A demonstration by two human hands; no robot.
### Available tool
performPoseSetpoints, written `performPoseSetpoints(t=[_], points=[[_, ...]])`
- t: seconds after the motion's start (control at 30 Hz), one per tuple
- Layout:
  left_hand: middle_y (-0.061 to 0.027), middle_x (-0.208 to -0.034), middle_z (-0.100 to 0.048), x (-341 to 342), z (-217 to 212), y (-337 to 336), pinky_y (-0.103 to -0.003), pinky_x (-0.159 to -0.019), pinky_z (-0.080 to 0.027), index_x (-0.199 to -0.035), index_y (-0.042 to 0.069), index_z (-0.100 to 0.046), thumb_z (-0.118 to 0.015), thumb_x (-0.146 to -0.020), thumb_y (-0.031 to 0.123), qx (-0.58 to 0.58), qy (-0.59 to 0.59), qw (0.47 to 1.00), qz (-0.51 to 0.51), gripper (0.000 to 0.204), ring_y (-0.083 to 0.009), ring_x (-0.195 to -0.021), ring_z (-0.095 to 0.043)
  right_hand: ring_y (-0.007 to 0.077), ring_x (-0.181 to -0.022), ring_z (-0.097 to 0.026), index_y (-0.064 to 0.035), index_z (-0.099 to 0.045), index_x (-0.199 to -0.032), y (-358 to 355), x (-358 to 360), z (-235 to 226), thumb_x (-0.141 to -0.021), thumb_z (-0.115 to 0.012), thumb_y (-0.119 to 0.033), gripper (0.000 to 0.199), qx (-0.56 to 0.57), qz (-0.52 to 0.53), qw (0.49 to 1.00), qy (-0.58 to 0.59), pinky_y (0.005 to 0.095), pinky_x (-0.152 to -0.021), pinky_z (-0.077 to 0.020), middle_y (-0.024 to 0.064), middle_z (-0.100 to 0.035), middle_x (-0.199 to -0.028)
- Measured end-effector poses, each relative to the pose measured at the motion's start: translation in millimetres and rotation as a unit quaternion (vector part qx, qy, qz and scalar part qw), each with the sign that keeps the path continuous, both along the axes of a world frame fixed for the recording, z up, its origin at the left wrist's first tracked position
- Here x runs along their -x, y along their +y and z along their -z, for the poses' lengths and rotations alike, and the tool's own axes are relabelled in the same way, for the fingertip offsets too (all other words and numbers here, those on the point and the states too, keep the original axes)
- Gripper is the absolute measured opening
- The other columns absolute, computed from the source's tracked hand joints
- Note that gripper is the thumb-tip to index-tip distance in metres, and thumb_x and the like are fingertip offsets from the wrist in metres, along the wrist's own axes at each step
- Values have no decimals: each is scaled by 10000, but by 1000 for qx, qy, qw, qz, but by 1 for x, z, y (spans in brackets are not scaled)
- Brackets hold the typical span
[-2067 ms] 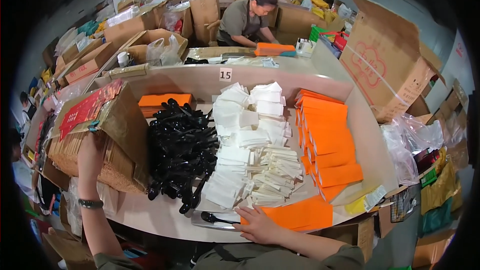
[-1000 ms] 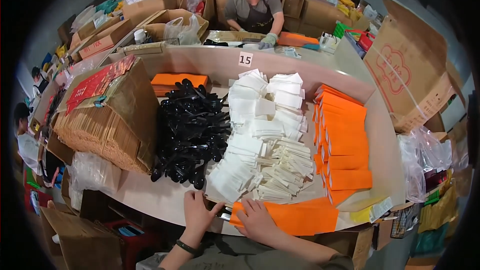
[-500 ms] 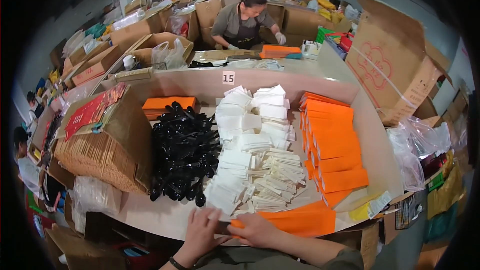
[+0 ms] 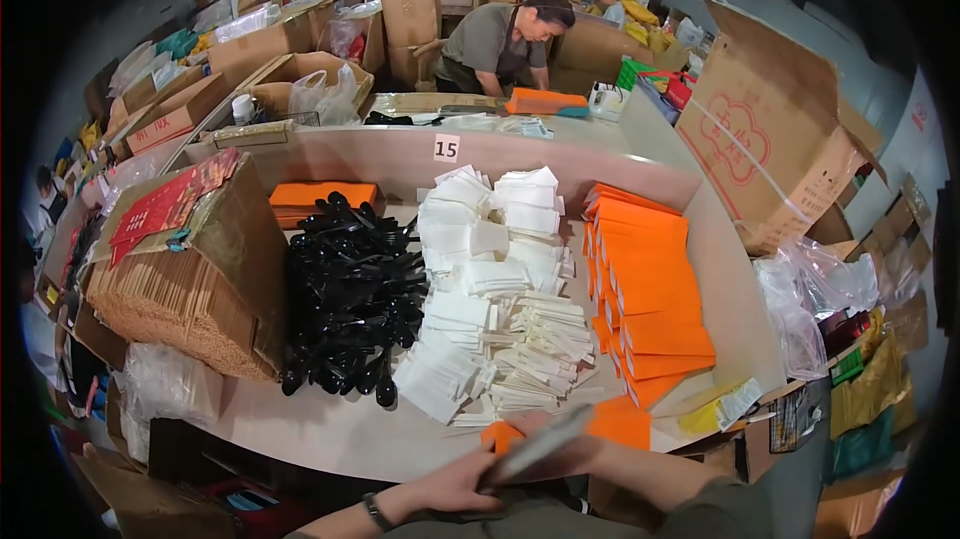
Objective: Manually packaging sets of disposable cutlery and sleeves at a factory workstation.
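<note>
My left hand [image 4: 462, 481] is low at the front edge of the table, its fingers closed at the lower end of a long, flat grey strip [image 4: 545, 444]. The strip tilts up to the right and is smeared by motion, so its kind is unclear. Behind it, my right hand [image 4: 578, 454] is partly hidden, with the end of an orange paper sleeve [image 4: 503, 435] at its fingers. More orange [image 4: 620, 425] shows beyond the right forearm. Ahead lie white paper packets [image 4: 450, 324], black plastic spoons [image 4: 350, 299] to their left, and a stack of orange sleeves [image 4: 650, 289] to their right.
An opened carton of thin wooden sticks [image 4: 185, 309] stands at the left. Low table walls [image 4: 400, 161] surround the piles. A yellow-and-white packet [image 4: 722, 407] lies at the front right, near a large carton [image 4: 750, 129]. Across the divider, a person [image 4: 500, 47] bends over another table.
The grey strip has come up between my hands, and my left hand has shifted right and lower. The whole scene has slid slightly left. The person across leans further down.
</note>
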State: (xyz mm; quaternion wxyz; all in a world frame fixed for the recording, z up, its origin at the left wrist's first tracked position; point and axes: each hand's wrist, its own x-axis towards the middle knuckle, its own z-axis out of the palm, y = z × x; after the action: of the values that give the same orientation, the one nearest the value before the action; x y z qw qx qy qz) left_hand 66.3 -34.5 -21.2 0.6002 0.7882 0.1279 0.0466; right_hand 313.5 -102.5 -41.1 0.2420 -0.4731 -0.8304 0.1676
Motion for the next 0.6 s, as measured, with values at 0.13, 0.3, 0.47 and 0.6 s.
performPoseSetpoints(t=[0.13,0.3,0.47,0.6], points=[[-155,-1017,-609,5,-14,4,-369,-837,-495,-1095,14,-552,-752,-742,217,75,158,982,-77,453,-276,-938,-611,396,-1005,-571,-24,-654,-851,12,30,14,-790,-732,-403,391,-168,62,981,-75,439,-856,-473,208,-581,-996],[-169,-891,-646,57,32,11,-448,-727,-517,-1005,52,-569,-772,-727,305,-182,233,885,-359,428,-373,-853,-647,340,-665,-655,-36,-651,-809,5,45,-18,-893,-653,-400,374,179,241,948,-103,453,-561,-505,174,-657,-733],[-171,-1031,-624,61,18,-3,-436,-796,-513,-1197,46,-556,-821,-655,179,-229,166,903,-323,617,-390,-955,-622,370,-653,-653,-37,-637,-802,14,60,-29,-908,-614,-298,283,205,285,930,-106,479,-575,-507,175,-649,-692],[-156,-1012,-628,79,9,5,-437,-769,-513,-1251,78,-553,-810,-647,92,-239,185,912,-277,656,-374,-926,-629,350,-646,-648,-43,-636,-788,16,58,-24,-867,-610,-211,188,219,272,933,-82,471,-576,-499,163,-636,-672]])
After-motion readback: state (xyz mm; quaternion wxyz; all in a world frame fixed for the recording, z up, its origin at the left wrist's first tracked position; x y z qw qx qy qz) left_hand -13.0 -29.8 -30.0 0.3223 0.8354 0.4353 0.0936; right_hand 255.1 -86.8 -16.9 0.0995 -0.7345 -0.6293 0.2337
